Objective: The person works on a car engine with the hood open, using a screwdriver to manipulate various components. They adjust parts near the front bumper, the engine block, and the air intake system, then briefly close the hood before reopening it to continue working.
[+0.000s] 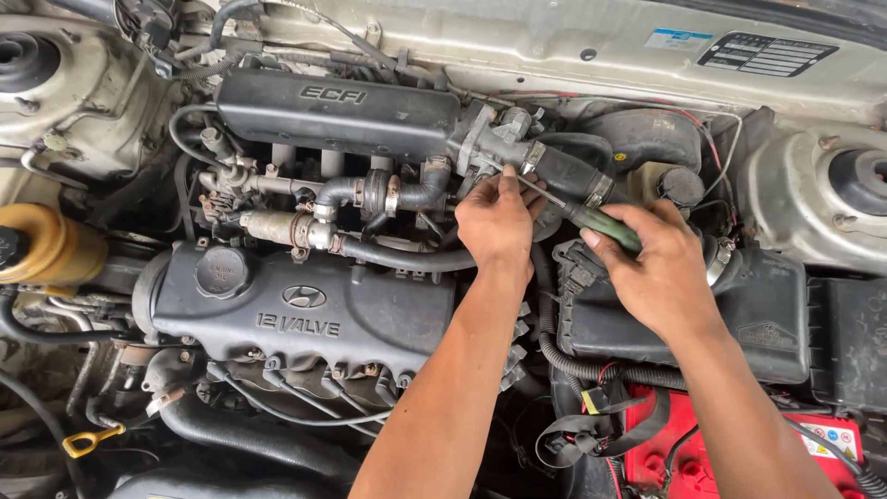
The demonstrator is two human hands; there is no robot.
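Note:
I look down into an open car engine bay. My right hand (658,270) grips the dark green handle of a screwdriver (601,222), whose thin metal shaft slants up and left toward a metal hose clamp (532,154) on the black air intake hose (568,171) at the throttle body. My left hand (497,222) pinches the shaft near its tip, just below the clamp. Both forearms reach in from the bottom edge.
A black valve cover (305,310) with an oil filler cap (220,271) fills the centre left. The black intake manifold (337,111) lies behind it. A black air filter box (767,323), a red battery (684,453), a yellow dipstick handle (91,440) and a yellowish reservoir (46,245) surround them.

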